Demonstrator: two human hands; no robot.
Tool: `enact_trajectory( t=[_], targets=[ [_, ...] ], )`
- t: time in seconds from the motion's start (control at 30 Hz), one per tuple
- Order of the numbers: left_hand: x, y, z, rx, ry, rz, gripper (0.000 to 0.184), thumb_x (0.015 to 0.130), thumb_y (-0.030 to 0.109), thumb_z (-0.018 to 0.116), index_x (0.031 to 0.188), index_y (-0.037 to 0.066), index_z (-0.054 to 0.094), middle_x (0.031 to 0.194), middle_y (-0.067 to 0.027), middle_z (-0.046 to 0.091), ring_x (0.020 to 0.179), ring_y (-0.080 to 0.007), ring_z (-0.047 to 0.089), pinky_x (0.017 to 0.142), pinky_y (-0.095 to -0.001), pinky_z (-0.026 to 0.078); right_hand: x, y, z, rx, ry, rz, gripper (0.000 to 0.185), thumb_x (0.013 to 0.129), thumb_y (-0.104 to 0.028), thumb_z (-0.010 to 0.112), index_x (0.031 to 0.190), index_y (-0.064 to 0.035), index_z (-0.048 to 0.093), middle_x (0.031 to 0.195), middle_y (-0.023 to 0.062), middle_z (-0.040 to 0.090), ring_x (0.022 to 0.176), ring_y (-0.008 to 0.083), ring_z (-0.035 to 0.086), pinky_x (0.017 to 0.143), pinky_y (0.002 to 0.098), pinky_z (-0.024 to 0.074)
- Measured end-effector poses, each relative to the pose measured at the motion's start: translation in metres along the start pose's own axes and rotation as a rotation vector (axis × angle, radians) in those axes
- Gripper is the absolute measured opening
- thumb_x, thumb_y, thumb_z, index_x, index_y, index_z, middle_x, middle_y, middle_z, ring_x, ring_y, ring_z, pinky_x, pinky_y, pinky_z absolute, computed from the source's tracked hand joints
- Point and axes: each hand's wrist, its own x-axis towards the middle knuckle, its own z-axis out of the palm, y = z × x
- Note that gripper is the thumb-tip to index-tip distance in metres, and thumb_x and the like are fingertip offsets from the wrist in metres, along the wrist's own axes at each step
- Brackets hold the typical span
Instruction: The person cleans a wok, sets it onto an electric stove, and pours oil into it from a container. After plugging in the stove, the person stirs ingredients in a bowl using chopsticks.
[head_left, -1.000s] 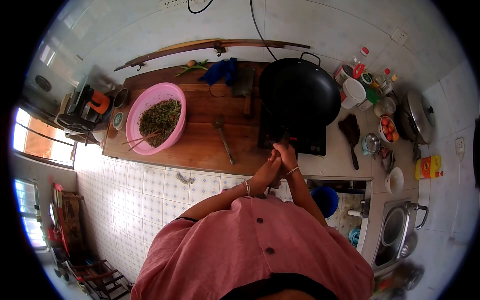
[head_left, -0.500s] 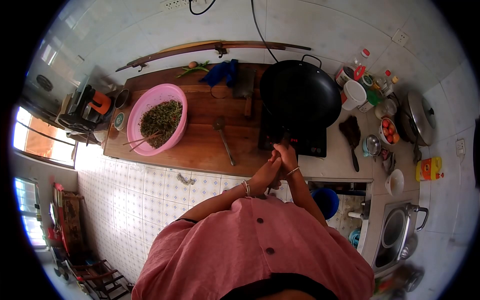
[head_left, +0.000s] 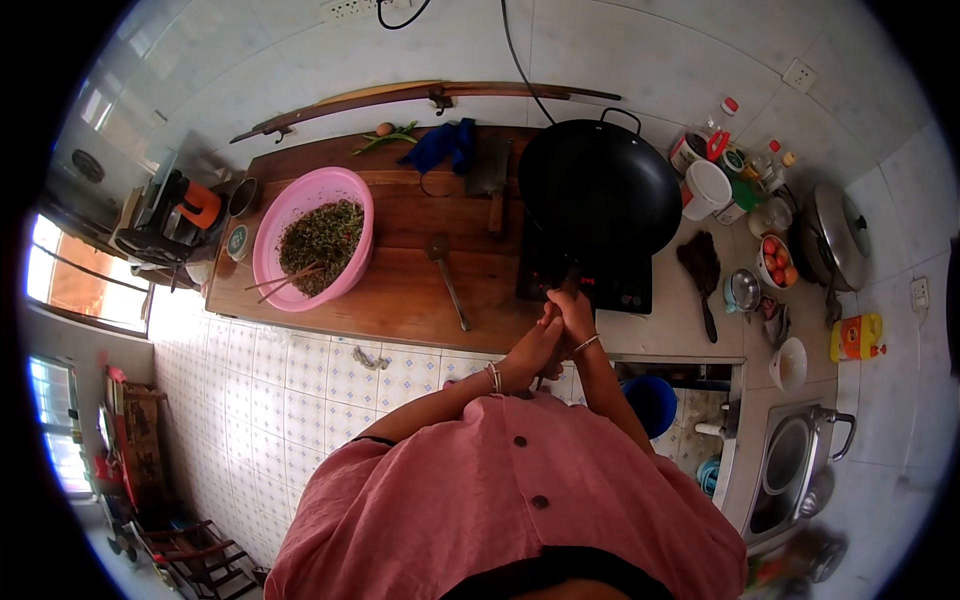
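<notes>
A large black wok rests on a black induction cooker with red lit marks. Its handle points toward me. At the end of that handle, my right hand is closed around it. Pressed up against the right hand is my left hand, its fingers closed; what lies within them is hidden. To the left, a long-handled metal spoon or ladle lies on the wooden board. A cleaver with a wooden handle lies left of the wok.
A pink basin holds chopped greens and chopsticks. Behind it are a blue cloth and an egg. On the right stand a brush, bottles, a bowl of red fruit, a white bowl and the sink.
</notes>
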Motion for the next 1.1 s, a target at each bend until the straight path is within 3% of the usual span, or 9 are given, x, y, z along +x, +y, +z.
enact_trajectory(
  t=[0.1,0.27,0.33,1.1],
  targets=[
    [-0.0033,0.0019,0.0011,-0.002,0.004,-0.004,0.038,0.094,0.044,0.033,0.097,0.007,0.043,0.071,-0.0057,0.052,0.05,-0.0139,0.052,0.045,-0.0271,0.047,0.0018,0.0048,-0.0034,0.006,-0.007,-0.024,0.021,0.079,-0.018,0.059,0.088,-0.0015,0.048,0.06,0.0067,0.051,0.048,0.0184,0.053,0.048,0.0313,0.0473],
    [-0.0043,0.0031,0.0025,-0.009,0.009,-0.008,0.039,0.094,0.043,0.034,0.097,0.006,0.043,0.071,-0.0058,0.052,0.051,-0.014,0.052,0.046,-0.027,0.047,-0.0015,0.0011,-0.0019,-0.001,-0.028,-0.011,0.02,0.079,-0.018,0.059,0.088,-0.0047,0.046,0.063,0.006,0.05,0.049,0.0165,0.051,0.053,0.0331,0.0484],
    [-0.0036,0.0025,0.0021,-0.014,0.0,-0.01,0.039,0.094,0.043,0.034,0.097,0.006,0.043,0.071,-0.0059,0.052,0.051,-0.014,0.052,0.046,-0.027,0.047,-0.0005,0.0029,-0.0023,0.012,-0.008,-0.03,0.022,0.079,-0.018,0.059,0.087,-0.001,0.048,0.06,0.0073,0.051,0.047,0.0186,0.053,0.048,0.0314,0.0473],
    [-0.0044,0.0042,0.0047,-0.026,0.027,-0.009,0.036,0.093,0.042,0.034,0.094,0.007,0.042,0.07,-0.0059,0.051,0.051,-0.0146,0.051,0.044,-0.0276,0.045,0.0037,0.0054,-0.004,0.024,-0.014,-0.028,0.02,0.079,-0.018,0.06,0.085,-0.0029,0.048,0.06,0.0064,0.051,0.047,0.0181,0.053,0.046,0.0305,0.0458]
  ],
)
